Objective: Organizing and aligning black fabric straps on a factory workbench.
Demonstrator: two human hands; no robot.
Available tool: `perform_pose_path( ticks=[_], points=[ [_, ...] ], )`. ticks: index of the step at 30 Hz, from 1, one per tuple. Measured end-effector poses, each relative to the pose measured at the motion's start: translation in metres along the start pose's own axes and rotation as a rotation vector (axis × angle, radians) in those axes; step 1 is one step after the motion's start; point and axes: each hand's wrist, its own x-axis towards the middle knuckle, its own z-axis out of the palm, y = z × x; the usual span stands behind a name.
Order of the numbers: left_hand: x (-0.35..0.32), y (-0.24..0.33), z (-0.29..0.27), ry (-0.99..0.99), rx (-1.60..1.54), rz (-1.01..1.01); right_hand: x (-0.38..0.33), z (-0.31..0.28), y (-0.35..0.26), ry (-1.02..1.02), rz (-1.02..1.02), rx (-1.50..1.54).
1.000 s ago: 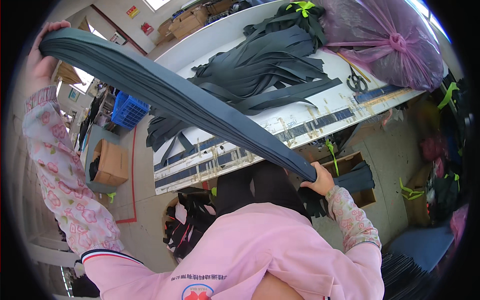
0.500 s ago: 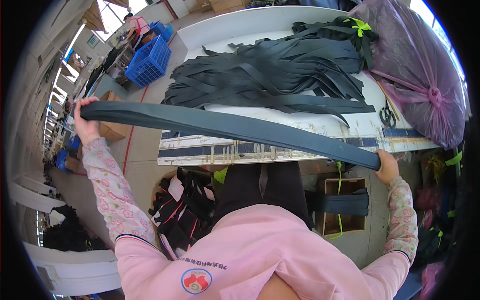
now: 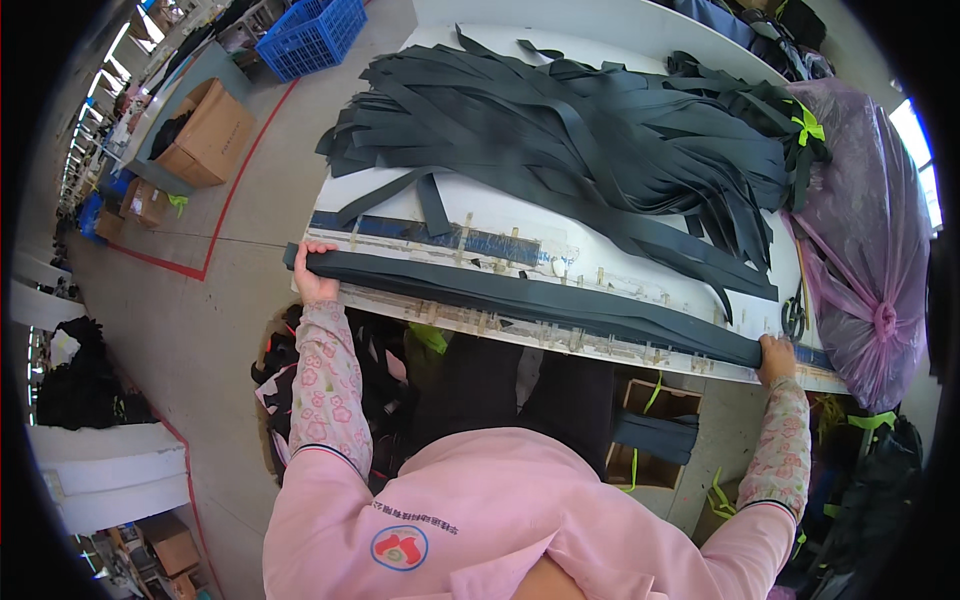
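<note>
The one view looks steeply down from the wearer's head, slightly forward, with the pink shirt [image 3: 480, 490] very near at the bottom centre of the frame and the white table [image 3: 500, 205] beyond it, across the centre and upper right. The left hand [image 3: 318, 275], left of centre, and the right hand [image 3: 778, 358], toward the right, lie at middle range, while the wide fisheye takes in the floor [image 3: 265, 200] and more distant room at upper left, bending straight edges toward its dark, rounded rim.
</note>
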Motion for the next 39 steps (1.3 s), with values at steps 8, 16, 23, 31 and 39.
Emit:
perform_pose_path(
  ticks=[8,16,23,31,39],
  points=[
    [-0.003,0.002,-0.012,-0.051,-0.113,-0.079,0.03,-0.133,-0.096,-0.311,0.082,0.09],
    [-0.005,0.0,-0.015,-0.089,-0.151,-0.086,0.067,-0.181,-0.265,-0.151,-0.703,0.74],
    [-0.008,0.001,-0.012,-0.082,-0.118,-0.062,0.042,-0.167,-0.286,-0.105,-0.609,0.476],
    [-0.005,-0.006,-0.01,-0.094,-0.12,-0.063,0.033,-0.141,-0.281,0.23,-0.609,0.495],
    [-0.01,-0.014,0.001,0.005,-0.108,-0.025,0.064,-0.24,-0.328,-0.093,-0.6,0.353]
  ],
)
